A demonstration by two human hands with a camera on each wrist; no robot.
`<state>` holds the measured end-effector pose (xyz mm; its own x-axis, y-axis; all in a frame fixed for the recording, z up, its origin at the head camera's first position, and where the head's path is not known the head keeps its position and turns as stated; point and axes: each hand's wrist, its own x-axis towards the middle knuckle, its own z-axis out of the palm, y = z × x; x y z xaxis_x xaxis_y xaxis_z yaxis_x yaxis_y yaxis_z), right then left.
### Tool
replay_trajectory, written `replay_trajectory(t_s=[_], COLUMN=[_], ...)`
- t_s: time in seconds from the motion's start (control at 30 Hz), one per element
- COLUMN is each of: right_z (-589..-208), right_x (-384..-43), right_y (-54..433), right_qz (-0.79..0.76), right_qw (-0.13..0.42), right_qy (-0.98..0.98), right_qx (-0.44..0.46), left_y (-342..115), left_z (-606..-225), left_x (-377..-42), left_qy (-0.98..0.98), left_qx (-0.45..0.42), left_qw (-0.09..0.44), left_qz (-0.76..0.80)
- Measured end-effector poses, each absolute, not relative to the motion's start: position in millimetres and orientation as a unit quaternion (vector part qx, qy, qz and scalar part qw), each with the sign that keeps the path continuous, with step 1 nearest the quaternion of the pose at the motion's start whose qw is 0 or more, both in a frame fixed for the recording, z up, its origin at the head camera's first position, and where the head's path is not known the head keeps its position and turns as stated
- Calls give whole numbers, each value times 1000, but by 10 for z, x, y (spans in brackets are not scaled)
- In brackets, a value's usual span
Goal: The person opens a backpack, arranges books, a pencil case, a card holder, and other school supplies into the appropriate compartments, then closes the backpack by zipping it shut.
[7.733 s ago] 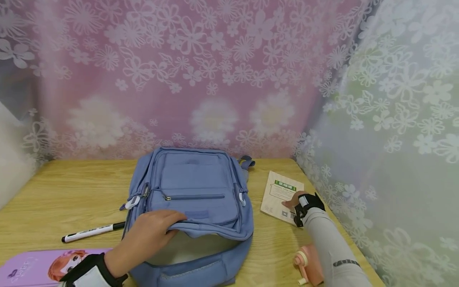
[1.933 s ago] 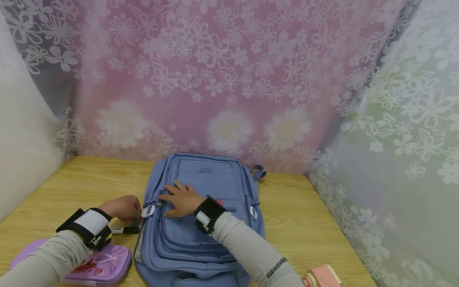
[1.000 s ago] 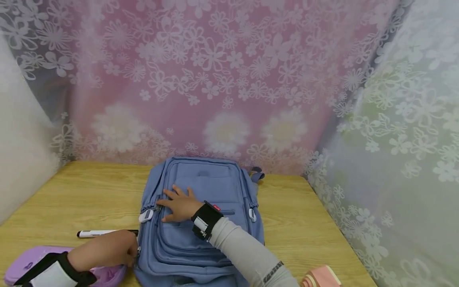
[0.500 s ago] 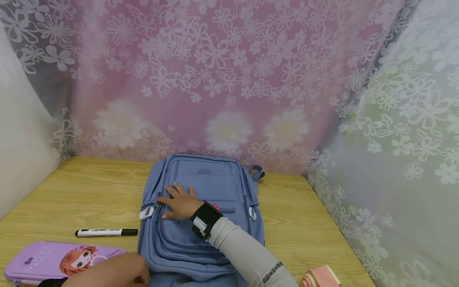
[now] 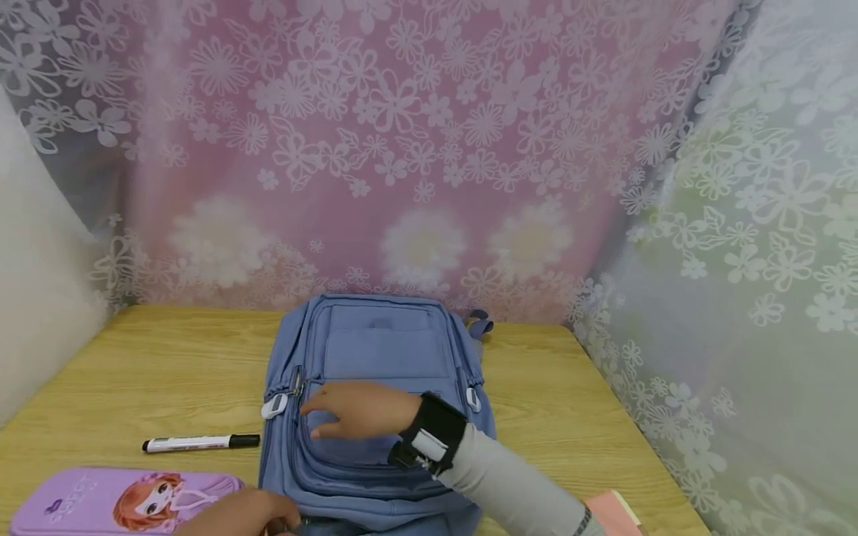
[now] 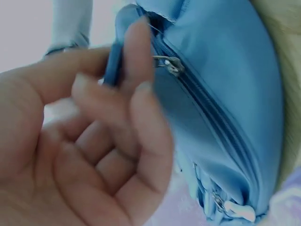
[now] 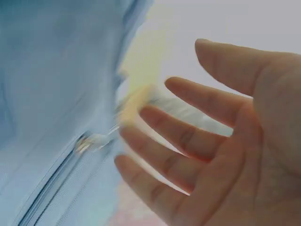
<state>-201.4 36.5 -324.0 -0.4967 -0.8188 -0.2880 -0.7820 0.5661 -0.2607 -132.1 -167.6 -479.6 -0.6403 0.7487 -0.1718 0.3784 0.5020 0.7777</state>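
Note:
A blue backpack [image 5: 382,350] lies on the wooden table with its front pockets facing up. My left hand [image 5: 244,514] is at the bag's near left corner, partly cut off by the frame's lower edge. In the left wrist view its thumb and fingers pinch the blue pull tab [image 6: 113,63] of a metal zipper slider [image 6: 174,66]; a short gap shows in the zipper beside it. Over the front pocket, my right hand [image 5: 369,409] holds nothing. Its fingers [image 7: 183,136] are extended and apart in the right wrist view, away from the fabric.
Left of the bag lies a black-capped white marker [image 5: 201,444]. A purple pencil case [image 5: 87,495] with a cartoon girl sits nearer. At the front right is a pink object [image 5: 613,514], partly hidden by the right sleeve. A floral curtain [image 5: 415,149] hangs behind the table [image 5: 188,357].
A booklet on the right is gone from view, and the bag's gaping mouth has closed up. My left hand has travelled down the bag's left side. My right hand has lifted off the front pocket.

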Motion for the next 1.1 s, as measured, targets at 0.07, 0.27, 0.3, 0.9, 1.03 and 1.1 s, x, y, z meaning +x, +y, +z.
replay_trajectory(t_s=[0.07,0.27,0.3,0.9,1.03,1.1], right_z=[-3125,-3112,-3156,-3500,-3471,-3466], right_x=[-1820,-1344,-1291,-1132,-1096,-1077], right_y=[453,518,509,345,414,442], right_qz=[-73,-104,-106,-147,-156,-156], right_qw=[207,304,313,326,324,323], right_qy=[844,819,820,834,846,849], right_qx=[-489,-475,-468,-421,-393,-387], left_y=[-1697,-1599,-1582,-1717,-1704,-1644], left_z=[-4542,-3853,-3847,-4008,-4091,-4155], left_x=[-1203,-814,-791,-938,-1074,-1114], left_qy=[839,858,857,875,847,831], left_qx=[295,306,318,375,404,428], left_qw=[242,69,26,-167,-323,-338], left_qz=[389,406,404,255,122,105])
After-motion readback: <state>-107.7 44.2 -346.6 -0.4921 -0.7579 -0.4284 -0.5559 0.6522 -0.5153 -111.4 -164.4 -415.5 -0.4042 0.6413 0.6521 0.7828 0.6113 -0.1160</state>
